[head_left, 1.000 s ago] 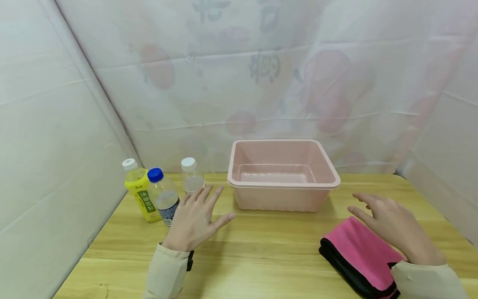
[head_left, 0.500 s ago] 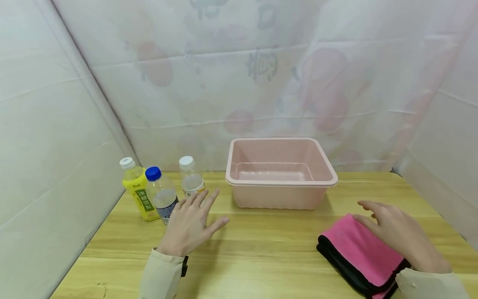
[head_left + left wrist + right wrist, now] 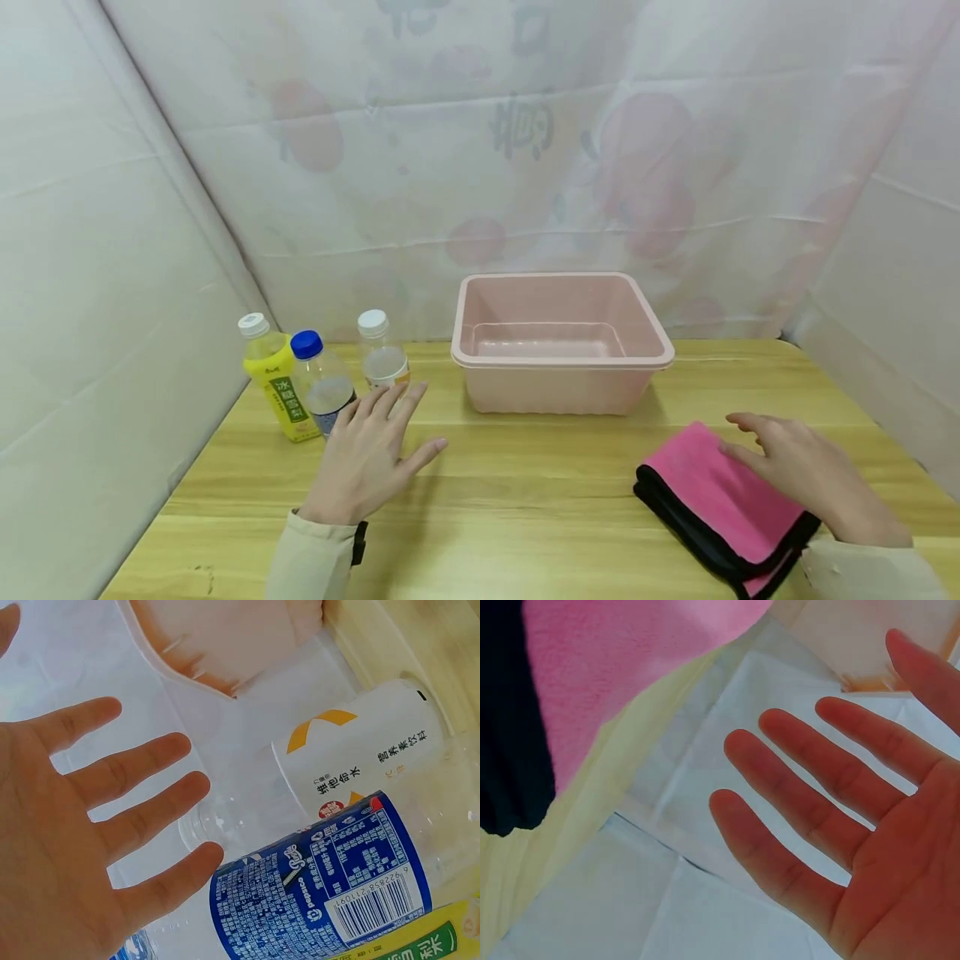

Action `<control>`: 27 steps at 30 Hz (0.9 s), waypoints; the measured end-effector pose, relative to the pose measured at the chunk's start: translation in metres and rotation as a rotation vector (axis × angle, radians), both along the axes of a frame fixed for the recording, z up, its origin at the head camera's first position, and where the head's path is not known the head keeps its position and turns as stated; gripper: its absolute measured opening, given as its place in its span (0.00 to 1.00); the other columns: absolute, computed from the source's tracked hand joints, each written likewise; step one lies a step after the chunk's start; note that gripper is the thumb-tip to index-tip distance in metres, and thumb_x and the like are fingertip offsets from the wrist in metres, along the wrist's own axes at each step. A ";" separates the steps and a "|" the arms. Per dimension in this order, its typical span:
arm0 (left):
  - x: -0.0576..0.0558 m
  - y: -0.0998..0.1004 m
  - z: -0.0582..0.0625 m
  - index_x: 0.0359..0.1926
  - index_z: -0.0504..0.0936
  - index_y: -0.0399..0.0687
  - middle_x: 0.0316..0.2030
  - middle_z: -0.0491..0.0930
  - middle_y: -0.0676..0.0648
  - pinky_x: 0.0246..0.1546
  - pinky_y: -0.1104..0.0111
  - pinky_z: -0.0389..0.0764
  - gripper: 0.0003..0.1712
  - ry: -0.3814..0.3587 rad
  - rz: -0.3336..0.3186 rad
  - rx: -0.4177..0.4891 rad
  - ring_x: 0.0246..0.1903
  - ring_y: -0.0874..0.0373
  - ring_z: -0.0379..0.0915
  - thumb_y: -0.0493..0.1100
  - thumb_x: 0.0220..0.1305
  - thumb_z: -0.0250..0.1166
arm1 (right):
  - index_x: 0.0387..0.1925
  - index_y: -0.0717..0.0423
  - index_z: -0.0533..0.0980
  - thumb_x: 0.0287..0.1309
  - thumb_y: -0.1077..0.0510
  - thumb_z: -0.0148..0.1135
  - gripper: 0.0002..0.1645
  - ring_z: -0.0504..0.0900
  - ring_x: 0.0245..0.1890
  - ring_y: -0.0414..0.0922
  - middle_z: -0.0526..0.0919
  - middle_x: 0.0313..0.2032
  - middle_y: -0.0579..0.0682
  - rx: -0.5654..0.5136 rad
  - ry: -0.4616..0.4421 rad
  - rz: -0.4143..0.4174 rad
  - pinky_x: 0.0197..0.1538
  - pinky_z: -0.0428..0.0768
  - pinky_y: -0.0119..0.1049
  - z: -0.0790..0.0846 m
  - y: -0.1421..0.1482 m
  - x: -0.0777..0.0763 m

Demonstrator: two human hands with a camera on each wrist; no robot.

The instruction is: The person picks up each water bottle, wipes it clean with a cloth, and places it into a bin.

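Note:
My left hand [image 3: 367, 462], fingers spread and straight, hovers palm down in front of three bottles. A clear bottle with a blue cap and blue label [image 3: 322, 889] stands nearest to it, partly covered by the fingertips in the head view. Behind the hand is a clear bottle with a white cap [image 3: 385, 358], its label white and orange. Farthest left stands a bottle with a yellow label [image 3: 277, 383] and white cap. My right hand [image 3: 813, 475] is held above a folded pink cloth with black edging [image 3: 723, 492], its fingers slightly bent and holding nothing.
A pink rectangular plastic basin [image 3: 555, 387] sits at the back middle of the wooden table [image 3: 510, 517], with nothing visible inside. Printed white fabric walls [image 3: 420, 192] rise behind and on both sides.
Both hands have drawn back slightly toward the body, the left one also a little leftward, uncovering more of the white-capped bottle. The bottles, basin and cloth stay in place.

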State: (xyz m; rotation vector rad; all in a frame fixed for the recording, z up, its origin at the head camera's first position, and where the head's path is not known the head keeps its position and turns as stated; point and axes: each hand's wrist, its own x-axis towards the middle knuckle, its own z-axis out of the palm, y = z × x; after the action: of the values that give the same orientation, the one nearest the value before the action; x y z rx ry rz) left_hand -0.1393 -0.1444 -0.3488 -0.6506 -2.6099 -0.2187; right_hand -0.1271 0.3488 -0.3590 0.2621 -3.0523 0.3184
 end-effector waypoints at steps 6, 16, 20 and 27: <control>-0.004 0.002 0.005 0.71 0.72 0.44 0.63 0.75 0.37 0.56 0.39 0.76 0.43 0.010 -0.025 0.014 0.61 0.36 0.71 0.68 0.67 0.60 | 0.57 0.75 0.74 0.67 0.47 0.65 0.34 0.83 0.43 0.67 0.81 0.48 0.74 0.003 -0.044 -0.003 0.42 0.81 0.66 0.001 0.007 -0.005; -0.002 0.008 0.006 0.67 0.75 0.43 0.60 0.78 0.38 0.53 0.41 0.79 0.39 0.046 -0.073 0.020 0.58 0.38 0.75 0.65 0.66 0.64 | 0.60 0.78 0.69 0.63 0.40 0.67 0.46 0.73 0.53 0.77 0.75 0.53 0.79 -0.024 -0.170 0.000 0.48 0.77 0.70 -0.011 0.013 -0.001; -0.004 0.006 0.007 0.65 0.77 0.44 0.57 0.79 0.39 0.47 0.43 0.82 0.38 0.120 -0.074 0.034 0.55 0.39 0.77 0.64 0.64 0.66 | 0.62 0.79 0.67 0.62 0.40 0.67 0.48 0.74 0.52 0.75 0.74 0.53 0.80 -0.020 -0.214 0.024 0.48 0.77 0.69 -0.014 0.013 -0.005; -0.008 -0.002 0.006 0.64 0.77 0.41 0.56 0.80 0.38 0.45 0.42 0.83 0.38 0.140 -0.074 0.057 0.54 0.38 0.77 0.63 0.65 0.65 | 0.64 0.84 0.59 0.61 0.41 0.70 0.54 0.67 0.57 0.80 0.66 0.57 0.86 -0.052 -0.299 0.007 0.54 0.72 0.72 -0.023 0.010 -0.006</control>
State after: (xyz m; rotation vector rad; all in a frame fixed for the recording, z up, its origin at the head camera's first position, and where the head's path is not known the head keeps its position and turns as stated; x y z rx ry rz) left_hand -0.1468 -0.1462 -0.3429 -0.7167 -2.4395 -0.2604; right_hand -0.1330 0.3584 -0.3818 0.2413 -3.3304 0.4772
